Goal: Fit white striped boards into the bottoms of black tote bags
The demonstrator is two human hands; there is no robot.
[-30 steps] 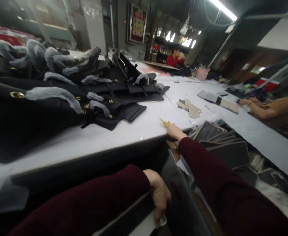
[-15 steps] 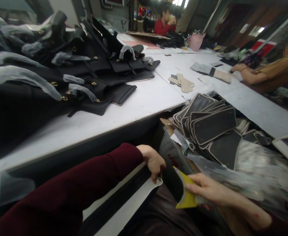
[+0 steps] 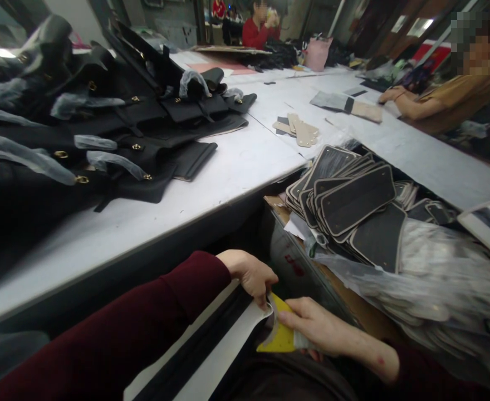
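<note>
My left hand (image 3: 251, 275) is closed on the upper end of a white-and-black striped panel (image 3: 211, 348), which slants down across my lap. Its thumb and fingers pinch the panel's curled edge. In my right hand (image 3: 312, 323) is a yellow scraper (image 3: 282, 328) with a concave front edge, gripped between thumb and fingers. That curved edge lies right beside the panel's end, by my left fingertips; whether it touches cannot be made out. Part of the scraper's pale rear end is hidden by my fingers.
Black bags (image 3: 153, 133) with plastic-wrapped handles crowd the white table (image 3: 236, 172) on the left. Beige pieces (image 3: 301, 131) lie farther back. A stack of dark panels (image 3: 356, 200) and plastic sheeting (image 3: 437, 278) fill the right side. One co-worker (image 3: 449, 106) sits at right, another (image 3: 255, 30) far back.
My right hand has brought the yellow scraper leftward, up to the panel's end. My left hand keeps its pinch on the panel. The whole view has shifted slightly.
</note>
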